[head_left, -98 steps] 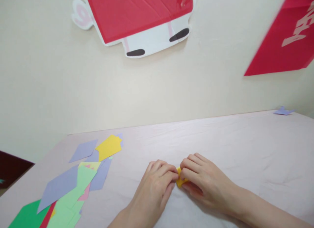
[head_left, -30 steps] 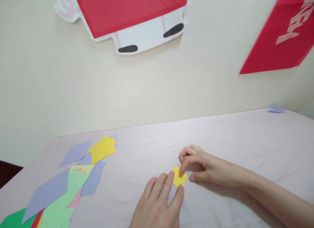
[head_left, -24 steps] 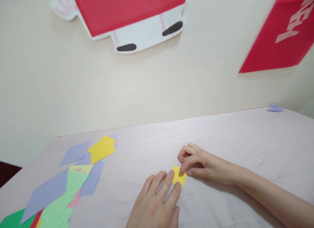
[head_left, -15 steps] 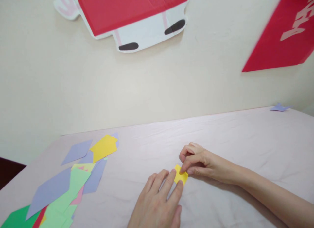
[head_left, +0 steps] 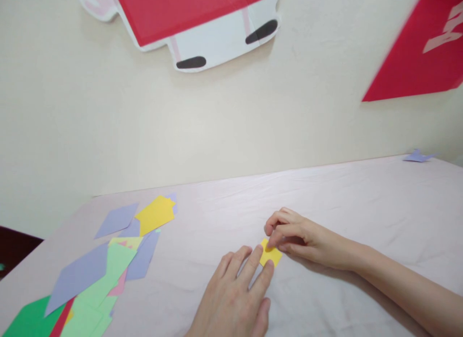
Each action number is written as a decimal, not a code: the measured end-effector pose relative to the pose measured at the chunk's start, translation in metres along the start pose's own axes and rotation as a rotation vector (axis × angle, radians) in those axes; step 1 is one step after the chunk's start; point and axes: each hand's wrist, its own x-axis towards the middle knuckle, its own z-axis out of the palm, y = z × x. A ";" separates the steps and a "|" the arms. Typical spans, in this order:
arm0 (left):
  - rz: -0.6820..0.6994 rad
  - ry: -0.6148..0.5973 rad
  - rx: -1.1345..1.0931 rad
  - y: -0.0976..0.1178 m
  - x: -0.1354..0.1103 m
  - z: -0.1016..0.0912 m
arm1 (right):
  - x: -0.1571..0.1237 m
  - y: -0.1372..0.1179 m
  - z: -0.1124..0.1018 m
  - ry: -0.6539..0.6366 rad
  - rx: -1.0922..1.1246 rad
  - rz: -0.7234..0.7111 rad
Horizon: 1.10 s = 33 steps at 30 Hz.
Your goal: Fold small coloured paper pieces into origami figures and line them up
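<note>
A small folded piece of yellow paper (head_left: 272, 256) lies on the cloth-covered surface between my hands. My left hand (head_left: 235, 291) rests palm down with its fingers spread, the fingertips touching the paper's left and near edges. From the right, my right hand (head_left: 300, 238) has its thumb and index finger bent together at the paper's far right edge. Part of that edge is covered by these fingers.
On the left lies an overlapping pile of coloured paper: purple sheets (head_left: 81, 274), light green pieces (head_left: 112, 264), a yellow sheet (head_left: 157, 215) and a dark green one (head_left: 32, 317). A folded purple paper figure (head_left: 417, 156) stands at the far right, near the wall (head_left: 224, 129).
The camera view has shifted slightly, so everything sits a little differently in the picture. Both hands stay at the yellow paper, with the right fingers and thumb still at its edge.
</note>
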 end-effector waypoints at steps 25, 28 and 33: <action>-0.006 0.051 -0.007 0.003 0.000 0.000 | 0.002 0.000 0.006 0.020 -0.022 -0.097; -0.007 0.070 -0.002 0.004 -0.001 0.001 | 0.002 0.005 0.005 0.015 -0.012 -0.100; -0.003 0.120 -0.019 0.005 -0.002 0.003 | 0.003 0.000 0.004 0.007 0.020 0.031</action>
